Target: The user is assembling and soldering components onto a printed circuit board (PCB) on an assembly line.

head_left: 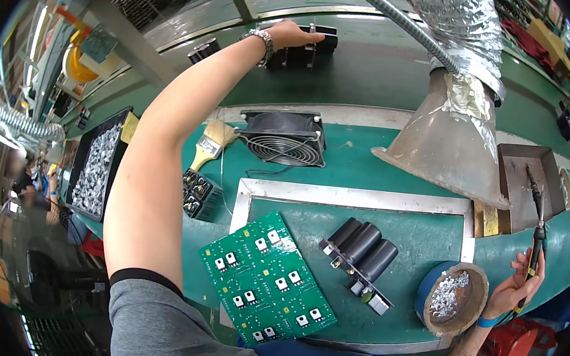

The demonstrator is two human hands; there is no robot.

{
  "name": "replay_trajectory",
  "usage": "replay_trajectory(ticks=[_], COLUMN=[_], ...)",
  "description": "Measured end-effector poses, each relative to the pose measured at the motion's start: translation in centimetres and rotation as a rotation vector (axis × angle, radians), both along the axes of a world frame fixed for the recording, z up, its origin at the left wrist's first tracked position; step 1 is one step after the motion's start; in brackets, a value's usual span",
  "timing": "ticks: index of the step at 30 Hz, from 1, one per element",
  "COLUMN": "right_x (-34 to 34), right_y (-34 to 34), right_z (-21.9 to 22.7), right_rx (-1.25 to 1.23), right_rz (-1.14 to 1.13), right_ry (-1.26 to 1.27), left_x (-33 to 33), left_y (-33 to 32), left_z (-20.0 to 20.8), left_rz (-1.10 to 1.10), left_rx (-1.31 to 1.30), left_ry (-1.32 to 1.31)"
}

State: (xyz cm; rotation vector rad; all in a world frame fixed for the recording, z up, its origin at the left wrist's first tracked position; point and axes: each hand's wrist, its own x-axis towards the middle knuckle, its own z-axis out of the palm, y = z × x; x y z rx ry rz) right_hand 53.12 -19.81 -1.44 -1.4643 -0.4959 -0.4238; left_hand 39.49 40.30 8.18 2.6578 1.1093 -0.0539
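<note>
My left arm stretches across the bench to the far side, where my left hand (289,36) grips a board with black cylindrical capacitors (325,39). Some of its fingers are hidden. At the right, my right hand (520,283) is closed on a soldering iron (537,244), whose tip end leans over a metal box (527,162). In front of me lie a green circuit board (266,278) with several white-and-black components and, to its right, a small board with large black capacitors (363,253). A round pot of solder scraps (452,298) stands beside my right hand.
A fume hood (448,138) on a foil duct hangs over the bench. Behind the green board are a fan (283,137), a brush (212,141) and a black divided holder (200,194). A tray of small metal parts (98,168) stands left; another capacitor board (204,50) lies on the far belt.
</note>
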Motion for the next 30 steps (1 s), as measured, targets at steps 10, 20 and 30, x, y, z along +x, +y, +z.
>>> replay_trajectory(ticks=[10,20,30], right_x=[0.2,0.5,0.2], right_y=[-0.9,-1.1,0.2], right_z=[-0.4,-0.7,-0.4], right_rx=[-0.007,-0.007,-0.010], right_rz=[0.009,0.065,0.066], right_ry=[-0.001,-0.003,0.006], left_x=[2.7,0.3,0.0], left_y=[-0.2,-1.7,-1.4], left_z=[-0.3,0.5,-0.7], left_rz=[0.110,-0.060,0.016], left_rx=[-0.072,-0.285,-0.328], left_ry=[0.035,0.236,0.086])
